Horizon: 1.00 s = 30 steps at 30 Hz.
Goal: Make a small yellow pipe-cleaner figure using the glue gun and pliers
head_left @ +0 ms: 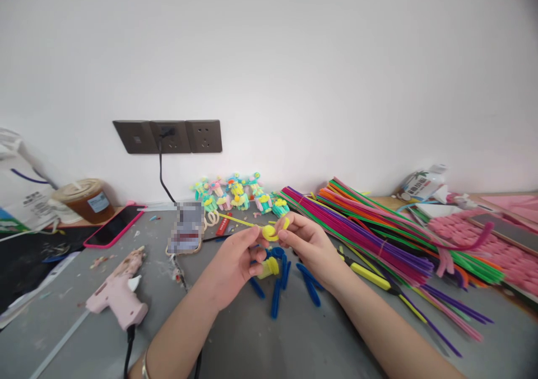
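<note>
Between my two hands is a yellow pipe cleaner (269, 233), bent into a small loop, with a straight end reaching out to the left. The thumb and fingers of my left hand (240, 261) pinch its left side. My right hand (310, 249) pinches the curled right end between thumb and fingertips. Just below the hands, on the grey table (247, 345), sits a coiled pale yellow piece (268, 268), partly behind my left fingers. Around it lie several blue folded pipe cleaner pieces (276, 297).
A pink glue gun (120, 297) lies left, near a phone (187, 227), a pink-cased phone (117, 226) and a drink cup (90, 200). Small colourful pipe cleaner figures (236, 191) stand along the wall. Bundled pipe cleaners (365, 236) and yellow-handled pliers (370, 276) lie right.
</note>
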Tool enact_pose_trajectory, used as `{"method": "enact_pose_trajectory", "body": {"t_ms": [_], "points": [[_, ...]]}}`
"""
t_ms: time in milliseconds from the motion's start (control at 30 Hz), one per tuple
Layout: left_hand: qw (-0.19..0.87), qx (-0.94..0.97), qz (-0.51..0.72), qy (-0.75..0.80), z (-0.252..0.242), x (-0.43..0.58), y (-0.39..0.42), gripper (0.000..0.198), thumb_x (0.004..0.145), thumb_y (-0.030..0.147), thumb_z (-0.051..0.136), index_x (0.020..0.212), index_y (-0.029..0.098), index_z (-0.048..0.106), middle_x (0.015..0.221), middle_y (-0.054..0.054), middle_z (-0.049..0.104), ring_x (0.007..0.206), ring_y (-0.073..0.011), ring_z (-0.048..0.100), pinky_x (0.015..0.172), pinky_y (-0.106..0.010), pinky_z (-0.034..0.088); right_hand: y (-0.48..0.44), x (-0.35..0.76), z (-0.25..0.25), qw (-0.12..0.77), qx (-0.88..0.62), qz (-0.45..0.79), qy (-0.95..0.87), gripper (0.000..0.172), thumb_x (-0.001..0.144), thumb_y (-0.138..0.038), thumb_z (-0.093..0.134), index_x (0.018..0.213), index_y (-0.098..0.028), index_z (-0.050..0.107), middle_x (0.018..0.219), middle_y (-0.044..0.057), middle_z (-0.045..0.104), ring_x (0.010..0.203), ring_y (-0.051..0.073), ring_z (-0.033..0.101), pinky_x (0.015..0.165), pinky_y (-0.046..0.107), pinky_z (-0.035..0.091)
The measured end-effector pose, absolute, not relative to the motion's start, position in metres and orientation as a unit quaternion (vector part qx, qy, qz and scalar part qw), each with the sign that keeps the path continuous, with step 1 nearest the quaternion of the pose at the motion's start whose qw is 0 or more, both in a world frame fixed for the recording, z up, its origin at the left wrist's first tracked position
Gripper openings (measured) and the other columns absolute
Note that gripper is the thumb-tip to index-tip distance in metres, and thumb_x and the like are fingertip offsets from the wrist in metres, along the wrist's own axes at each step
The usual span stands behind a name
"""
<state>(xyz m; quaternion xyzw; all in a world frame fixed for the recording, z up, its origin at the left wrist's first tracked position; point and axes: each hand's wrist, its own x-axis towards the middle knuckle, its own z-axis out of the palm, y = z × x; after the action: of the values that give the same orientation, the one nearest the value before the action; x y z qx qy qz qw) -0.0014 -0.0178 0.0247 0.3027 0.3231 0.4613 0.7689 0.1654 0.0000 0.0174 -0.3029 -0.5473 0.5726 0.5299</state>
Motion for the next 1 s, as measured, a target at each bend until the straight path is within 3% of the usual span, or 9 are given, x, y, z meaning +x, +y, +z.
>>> {"method": "enact_pose_trajectory", "body": {"t_ms": [267,600,1000], "points": [[0.778,0.299,0.457,0.311,0.0237,-0.0024,-0.0176,0.032,0.074,0.042,0.079,0.076,0.014,0.062,0.073,0.002,0.053,0.056,-0.0055,0.045,0.044,-0.016,0.030,-0.0016,0.1670,0.0208,0.498,-0.302,0.582,-0.568,0.025,0.079,-0.040,0.076,0.074,-0.020,0.062,0.068,-0.001,0.059,0.063,0.012,0.050,0.060,0.025,0.040],[0.835,0.303,0.360,0.285,0.0262,-0.0040,-0.0177,0.019,0.080,0.028,0.072,0.077,0.012,0.062,0.072,0.003,0.047,0.053,-0.0026,0.041,0.042,-0.013,0.025,-0.0023,0.1709,0.0212,0.480,-0.302,0.612,-0.551,0.031,0.079,-0.047,0.074,0.076,-0.019,0.062,0.066,-0.002,0.058,0.059,0.011,0.048,0.059,0.024,0.039],[0.850,0.333,0.331,0.240,0.0265,-0.0058,-0.0200,0.027,0.080,0.033,0.074,0.075,0.013,0.057,0.067,0.003,0.042,0.054,-0.0042,0.033,0.043,-0.014,0.023,-0.0056,0.1699,0.0197,0.472,-0.252,0.651,-0.537,0.031,0.080,-0.043,0.075,0.077,-0.017,0.059,0.066,-0.003,0.056,0.057,0.008,0.045,0.056,0.022,0.034]]}}
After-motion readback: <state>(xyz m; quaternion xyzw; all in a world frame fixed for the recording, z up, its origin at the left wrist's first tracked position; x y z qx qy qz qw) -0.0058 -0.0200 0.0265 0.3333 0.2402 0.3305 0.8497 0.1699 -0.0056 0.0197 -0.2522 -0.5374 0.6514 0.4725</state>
